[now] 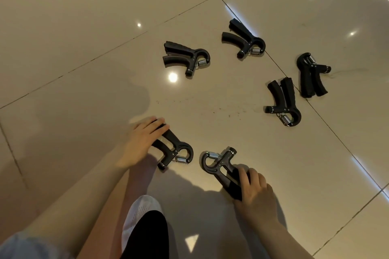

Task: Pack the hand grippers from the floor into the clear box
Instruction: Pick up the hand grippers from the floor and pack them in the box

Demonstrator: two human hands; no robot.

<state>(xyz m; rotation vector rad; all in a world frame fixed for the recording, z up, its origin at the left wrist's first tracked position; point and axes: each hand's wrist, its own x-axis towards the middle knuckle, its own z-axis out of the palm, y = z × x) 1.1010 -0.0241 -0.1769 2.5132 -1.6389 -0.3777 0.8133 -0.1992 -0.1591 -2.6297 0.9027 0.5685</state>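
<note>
Several black hand grippers with steel springs lie on the glossy tiled floor. My left hand [140,143] grips the handles of one hand gripper [176,151] at lower centre, its spring end pointing right. My right hand [253,189] grips the handles of a second hand gripper [214,166], spring end pointing up-left. Farther off lie others: one at centre [185,57], one behind it to the right [245,38], one at right [283,101] and one at far right [311,75]. The clear box is not in view.
A white and black slipper or shoe [145,225] sits between my forearms at the bottom. Beige floor tiles [84,27] with dark grout lines stretch all around, with bright light reflections.
</note>
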